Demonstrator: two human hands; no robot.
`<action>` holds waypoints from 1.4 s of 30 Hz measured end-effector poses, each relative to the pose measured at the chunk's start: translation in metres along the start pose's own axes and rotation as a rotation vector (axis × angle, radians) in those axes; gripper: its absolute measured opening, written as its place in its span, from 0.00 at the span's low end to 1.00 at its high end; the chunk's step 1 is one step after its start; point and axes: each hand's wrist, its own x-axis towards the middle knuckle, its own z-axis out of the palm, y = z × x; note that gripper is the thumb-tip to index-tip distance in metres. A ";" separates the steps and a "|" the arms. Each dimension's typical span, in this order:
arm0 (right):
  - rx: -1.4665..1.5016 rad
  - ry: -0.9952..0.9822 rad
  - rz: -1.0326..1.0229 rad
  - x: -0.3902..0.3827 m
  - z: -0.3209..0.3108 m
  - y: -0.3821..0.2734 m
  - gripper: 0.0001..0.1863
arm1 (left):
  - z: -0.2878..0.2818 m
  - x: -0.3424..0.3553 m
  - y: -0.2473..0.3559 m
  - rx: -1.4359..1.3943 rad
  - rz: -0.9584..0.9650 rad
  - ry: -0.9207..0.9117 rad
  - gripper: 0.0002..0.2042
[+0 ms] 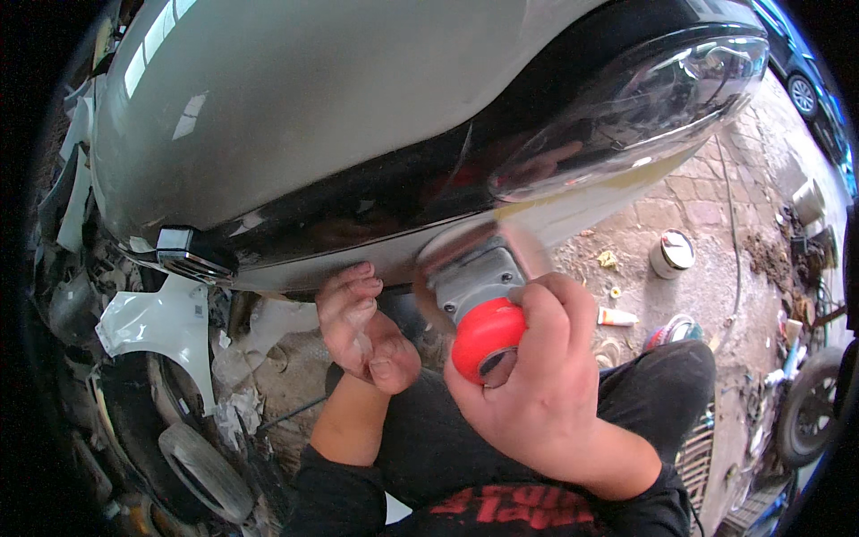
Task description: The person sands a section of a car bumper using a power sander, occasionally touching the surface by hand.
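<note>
My right hand [546, 376] is wrapped round the red body of a power sander [490, 327] with a grey metal head. Its round disc [436, 246] is blurred and lies against the lower front panel [559, 215] of a silver car, just under the headlight [626, 121]. That panel shows a dull, sanded-looking patch with a yellowish strip. My left hand [367, 331] holds nothing; its dusty fingers reach up to the panel's lower edge, left of the sander. Whether the fingertips touch the panel I cannot tell.
A white fender panel [157, 322] and old tyres [206, 473] lie at the left. On the brick ground to the right stand an open can [672, 254] and a small tube [617, 317]. Farther right are a wheel [810, 407] and a blue car [801, 76].
</note>
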 end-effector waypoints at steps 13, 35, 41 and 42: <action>0.062 -0.111 0.096 0.005 -0.009 -0.007 0.40 | 0.002 -0.001 0.001 -0.001 -0.019 0.011 0.23; 0.008 -0.081 0.039 0.009 -0.013 0.002 0.37 | 0.004 0.000 0.002 0.012 -0.032 0.024 0.23; 0.018 -0.066 0.085 0.008 -0.017 0.003 0.38 | 0.005 -0.003 0.000 0.026 -0.015 0.031 0.22; 0.000 -0.037 0.081 0.009 -0.018 0.006 0.38 | 0.005 -0.004 0.000 0.023 -0.013 0.035 0.22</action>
